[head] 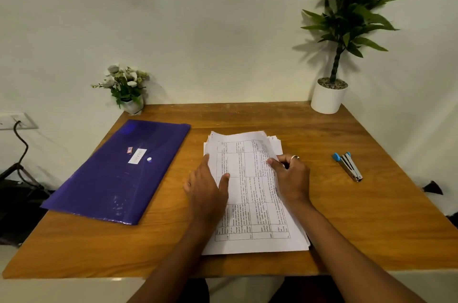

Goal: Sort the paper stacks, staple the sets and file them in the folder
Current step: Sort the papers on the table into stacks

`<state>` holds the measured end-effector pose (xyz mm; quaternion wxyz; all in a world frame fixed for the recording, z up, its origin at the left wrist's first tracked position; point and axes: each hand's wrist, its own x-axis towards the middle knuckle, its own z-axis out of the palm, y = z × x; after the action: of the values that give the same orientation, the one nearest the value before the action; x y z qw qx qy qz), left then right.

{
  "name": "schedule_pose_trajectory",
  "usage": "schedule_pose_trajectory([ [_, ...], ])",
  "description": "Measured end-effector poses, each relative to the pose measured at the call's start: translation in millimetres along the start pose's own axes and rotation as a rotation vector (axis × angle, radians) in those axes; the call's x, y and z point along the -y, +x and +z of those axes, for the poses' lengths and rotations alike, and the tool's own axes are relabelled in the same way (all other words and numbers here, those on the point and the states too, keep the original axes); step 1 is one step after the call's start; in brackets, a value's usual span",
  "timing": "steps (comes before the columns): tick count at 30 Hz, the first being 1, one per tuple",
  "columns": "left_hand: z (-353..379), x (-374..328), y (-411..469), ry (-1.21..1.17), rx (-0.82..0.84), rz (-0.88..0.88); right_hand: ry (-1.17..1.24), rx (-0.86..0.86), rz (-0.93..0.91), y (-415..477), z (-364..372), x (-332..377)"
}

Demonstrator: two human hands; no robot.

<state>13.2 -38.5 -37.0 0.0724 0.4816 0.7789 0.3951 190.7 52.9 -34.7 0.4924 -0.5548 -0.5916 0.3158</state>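
A stack of printed white papers (250, 193) lies in the middle of the wooden desk (359, 223). My left hand (208, 191) rests flat on the stack's left edge, fingers straight. At the stack's right edge my right hand (291, 176) pinches the top sheet, whose upper right part is lifted and curled. A purple plastic folder (119, 173) lies shut to the left of the papers. To the right lies a small stapler (348, 166) with a blue end, apart from both hands.
A small pot of white flowers (126, 89) stands at the desk's back left corner. A tall green plant in a white pot (329, 96) stands at the back right. A wall socket with a black cable (17, 124) is at the left.
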Motion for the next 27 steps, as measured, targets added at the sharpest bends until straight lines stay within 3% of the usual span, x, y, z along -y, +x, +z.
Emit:
schedule_pose_trajectory([
  [8, 1, 7, 4, -0.124, -0.014, -0.035, 0.097, 0.051, 0.080, 0, -1, -3],
  [14, -5, 21, 3, -0.442, 0.059, -0.079, 0.204, -0.044, 0.056, -2, -6, 11],
  [27, -5, 27, 6, -0.439, 0.038, 0.023, 0.324, -0.147, 0.140, 2, -6, 6],
])
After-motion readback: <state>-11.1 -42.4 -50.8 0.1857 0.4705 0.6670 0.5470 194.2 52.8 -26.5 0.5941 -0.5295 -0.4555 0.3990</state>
